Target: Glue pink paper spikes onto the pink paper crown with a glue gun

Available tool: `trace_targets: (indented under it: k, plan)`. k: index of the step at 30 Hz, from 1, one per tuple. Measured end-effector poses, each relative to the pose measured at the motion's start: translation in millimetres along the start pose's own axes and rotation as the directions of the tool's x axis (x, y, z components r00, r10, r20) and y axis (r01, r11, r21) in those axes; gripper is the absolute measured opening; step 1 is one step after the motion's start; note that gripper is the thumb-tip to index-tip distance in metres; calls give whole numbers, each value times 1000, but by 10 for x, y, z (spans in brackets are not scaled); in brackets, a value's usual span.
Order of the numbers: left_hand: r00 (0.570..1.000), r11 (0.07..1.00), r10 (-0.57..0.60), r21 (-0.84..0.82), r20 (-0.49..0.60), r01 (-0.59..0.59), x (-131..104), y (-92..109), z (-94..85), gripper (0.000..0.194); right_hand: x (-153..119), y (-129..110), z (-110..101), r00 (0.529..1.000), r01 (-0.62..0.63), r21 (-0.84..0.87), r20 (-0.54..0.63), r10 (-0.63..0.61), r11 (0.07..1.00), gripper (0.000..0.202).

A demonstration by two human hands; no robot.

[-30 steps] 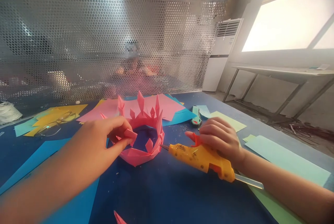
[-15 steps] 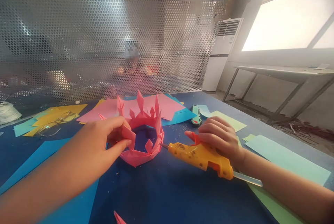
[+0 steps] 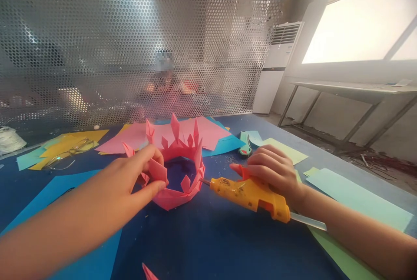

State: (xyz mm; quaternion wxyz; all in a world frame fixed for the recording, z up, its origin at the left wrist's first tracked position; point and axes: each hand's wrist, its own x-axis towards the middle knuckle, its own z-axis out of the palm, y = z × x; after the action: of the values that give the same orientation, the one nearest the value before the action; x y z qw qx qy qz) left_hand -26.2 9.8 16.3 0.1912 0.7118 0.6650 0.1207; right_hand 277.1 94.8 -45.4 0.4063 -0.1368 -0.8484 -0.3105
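A pink paper crown [image 3: 172, 199] with folded, pointed spikes stands on the blue table. At its left side my left hand [image 3: 143, 173] pinches a folded pink paper piece [image 3: 158, 174] between thumb and fingers. Whether that piece is joined to the band cannot be seen. My right hand [image 3: 272, 169] is closed on a yellow hot glue gun [image 3: 239, 191], which lies tilted on its side. Its metal nozzle points left, at or very near the crown's right side. A clear glue stick [image 3: 309, 221] sticks out of the gun's back end.
Pink sheets [image 3: 215, 134] lie behind the crown, with a green-handled cutter [image 3: 244, 145] to their right. Eyeglasses [image 3: 70, 154] rest on yellow paper at left. Blue paper [image 3: 94, 245] and pale green sheets [image 3: 361, 199] flank my arms. Beyond a perforated metal screen [image 3: 114, 45] sits a person.
My left hand has shifted slightly, and the pink piece in its pinch has tilted and moved a little left. The glue gun and right hand have hardly moved.
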Motion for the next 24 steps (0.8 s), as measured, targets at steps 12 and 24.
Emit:
trace_targets:
  k: [12,24]
  plan:
    - [990,990,137,39,30,-138,23,180,42,8,-2,9,5,1000,11,12,5,-11,1000,22]
    - [983,986,163,-34,85,-160,66,138,69,9,-19,13,20,1000,5,26,1,-5,1000,22]
